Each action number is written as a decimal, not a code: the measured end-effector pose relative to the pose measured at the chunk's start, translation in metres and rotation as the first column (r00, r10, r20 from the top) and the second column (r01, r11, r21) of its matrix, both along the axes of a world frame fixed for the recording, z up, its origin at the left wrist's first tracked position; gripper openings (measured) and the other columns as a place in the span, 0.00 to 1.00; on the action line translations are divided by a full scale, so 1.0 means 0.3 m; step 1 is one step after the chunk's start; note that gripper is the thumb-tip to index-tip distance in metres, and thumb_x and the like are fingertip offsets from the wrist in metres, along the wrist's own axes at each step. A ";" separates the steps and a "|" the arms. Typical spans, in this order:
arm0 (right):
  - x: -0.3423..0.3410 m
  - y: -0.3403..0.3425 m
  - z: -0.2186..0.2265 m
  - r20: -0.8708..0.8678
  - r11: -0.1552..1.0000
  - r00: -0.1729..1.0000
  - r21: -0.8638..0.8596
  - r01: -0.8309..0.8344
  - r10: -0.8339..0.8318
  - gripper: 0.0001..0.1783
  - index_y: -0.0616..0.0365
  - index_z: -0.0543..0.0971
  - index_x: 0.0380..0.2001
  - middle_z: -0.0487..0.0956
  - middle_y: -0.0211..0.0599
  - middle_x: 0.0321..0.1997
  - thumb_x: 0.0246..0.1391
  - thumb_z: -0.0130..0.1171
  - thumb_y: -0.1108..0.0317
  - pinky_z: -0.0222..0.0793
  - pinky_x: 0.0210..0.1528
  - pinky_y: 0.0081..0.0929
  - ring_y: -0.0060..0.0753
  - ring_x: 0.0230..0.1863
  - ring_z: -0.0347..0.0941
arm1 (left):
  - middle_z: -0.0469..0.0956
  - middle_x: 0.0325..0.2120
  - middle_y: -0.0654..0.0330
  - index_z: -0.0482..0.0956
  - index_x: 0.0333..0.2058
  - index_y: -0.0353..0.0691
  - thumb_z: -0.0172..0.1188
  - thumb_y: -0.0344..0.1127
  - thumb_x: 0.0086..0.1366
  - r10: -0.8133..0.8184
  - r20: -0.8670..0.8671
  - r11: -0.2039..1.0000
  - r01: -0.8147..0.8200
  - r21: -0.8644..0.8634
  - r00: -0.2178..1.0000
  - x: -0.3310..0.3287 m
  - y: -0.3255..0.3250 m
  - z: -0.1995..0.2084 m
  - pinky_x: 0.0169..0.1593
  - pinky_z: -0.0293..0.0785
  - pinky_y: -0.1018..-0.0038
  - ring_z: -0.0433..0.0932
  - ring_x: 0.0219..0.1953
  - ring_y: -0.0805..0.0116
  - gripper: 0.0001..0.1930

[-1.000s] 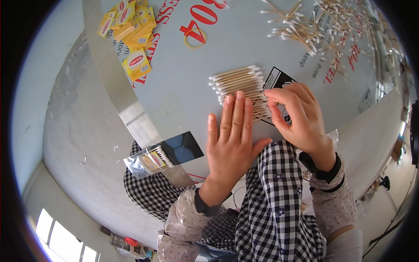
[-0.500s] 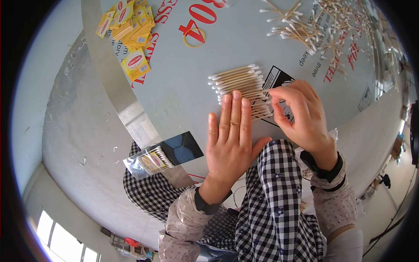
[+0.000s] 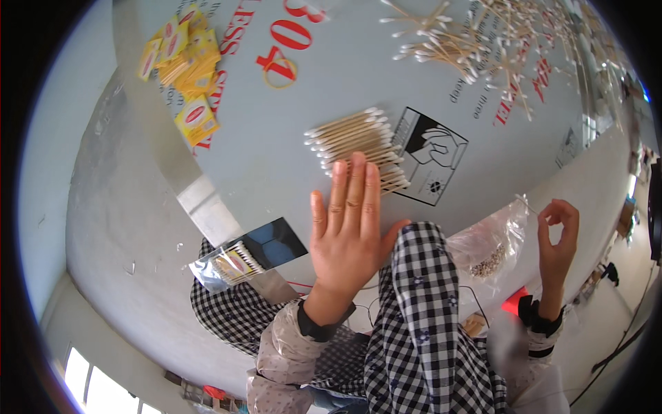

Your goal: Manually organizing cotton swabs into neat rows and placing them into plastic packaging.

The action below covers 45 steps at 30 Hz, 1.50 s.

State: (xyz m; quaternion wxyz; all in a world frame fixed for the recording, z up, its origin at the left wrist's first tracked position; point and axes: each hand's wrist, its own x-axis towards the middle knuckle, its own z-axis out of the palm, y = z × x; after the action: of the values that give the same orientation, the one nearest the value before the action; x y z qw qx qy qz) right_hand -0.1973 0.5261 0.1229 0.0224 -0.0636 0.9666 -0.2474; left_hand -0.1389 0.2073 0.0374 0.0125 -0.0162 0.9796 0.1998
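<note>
"Black-and-white checked cloth [image 3: 424, 297] comes nearest, at the bottom centre of the frame. What's above it?"

"The left hand [image 3: 348, 238], near the centre: palm down, fingers straight, clasping nothing. Its fingertips lie over the lower part of a row of swabs [image 3: 352, 138]."

"How does that row sit?"

"Side by side on the grey table [image 3: 255, 159], just above centre, slanting slightly, white tips at both ends."

"And lower left?"

"A clear packet [image 3: 231, 267] with swabs and some yellow inside, next to a dark panel [image 3: 276, 243]."

"Where's the right hand [image 3: 557, 241]?"

"Right of the frame, well apart from the row. Thumb and forefinger pinch a thin stick [image 3: 526, 203], seemingly a swab, pointing to the upper left. Near it, on its left, is a clear bag [image 3: 507, 234]."

"Farther up?"

"Yellow cards [image 3: 195, 119] at upper left, partly heaped; a yellow band [image 3: 295, 71] left of top centre, over red print; loose swabs [image 3: 441, 48] strewn crosswise at upper right."

"Farthest?"

"Bright windows [image 3: 96, 381], lower left corner."
</note>
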 end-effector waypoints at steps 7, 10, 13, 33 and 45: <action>0.100 0.213 -0.041 0.086 0.934 0.986 0.341 0.105 -0.142 0.19 0.57 0.73 0.50 0.75 0.31 0.33 0.55 0.59 0.79 0.66 0.44 0.25 0.26 0.35 0.68 | 0.63 0.69 0.53 0.63 0.67 0.35 0.51 0.58 0.69 -0.020 -0.013 0.997 0.019 -0.073 1.000 0.029 -0.027 -0.023 0.75 0.30 0.53 0.56 0.73 0.58 0.38; 0.056 0.156 -0.054 0.004 0.910 0.988 0.389 0.142 -0.156 0.15 0.58 0.74 0.48 0.77 0.30 0.34 0.57 0.60 0.77 0.67 0.44 0.26 0.26 0.37 0.71 | 0.62 0.69 0.54 0.64 0.67 0.35 0.52 0.57 0.70 -0.030 -0.017 0.998 0.029 -0.057 0.999 0.018 -0.010 -0.017 0.74 0.32 0.53 0.56 0.73 0.58 0.37; -0.029 -0.114 -0.059 -0.048 0.995 0.994 0.009 0.099 -0.099 0.13 0.60 0.77 0.44 0.79 0.35 0.37 0.54 0.62 0.79 0.70 0.44 0.32 0.34 0.39 0.74 | 0.63 0.69 0.54 0.65 0.66 0.36 0.52 0.56 0.70 -0.030 -0.013 0.998 0.029 -0.051 0.999 0.024 -0.015 -0.018 0.74 0.34 0.53 0.57 0.73 0.59 0.35; -0.277 -0.615 -0.202 -0.197 0.752 0.748 -0.071 -0.656 0.634 0.13 0.59 0.72 0.40 0.75 0.37 0.34 0.51 0.57 0.81 0.68 0.42 0.38 0.43 0.36 0.72 | 0.61 0.69 0.48 0.62 0.67 0.32 0.57 0.52 0.69 -0.042 -0.038 0.999 0.042 -0.008 0.998 0.031 -0.023 -0.027 0.74 0.32 0.51 0.54 0.73 0.52 0.37; 0.044 0.010 -0.042 0.290 0.998 0.956 0.057 0.015 -0.031 0.07 0.62 0.70 0.42 0.73 0.40 0.40 0.61 0.50 0.81 0.66 0.44 0.30 0.37 0.40 0.69 | 0.62 0.70 0.59 0.64 0.68 0.41 0.41 0.54 0.73 -0.150 0.050 0.983 0.154 -0.099 0.987 0.116 -0.007 -0.010 0.74 0.34 0.52 0.56 0.73 0.64 0.32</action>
State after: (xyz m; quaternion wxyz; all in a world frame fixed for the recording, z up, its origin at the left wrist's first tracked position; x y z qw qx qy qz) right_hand -0.1842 0.5292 0.1104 0.1632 -0.0145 0.9598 -0.2280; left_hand -0.1040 0.2052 0.0343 0.0479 0.0538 0.9865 0.1473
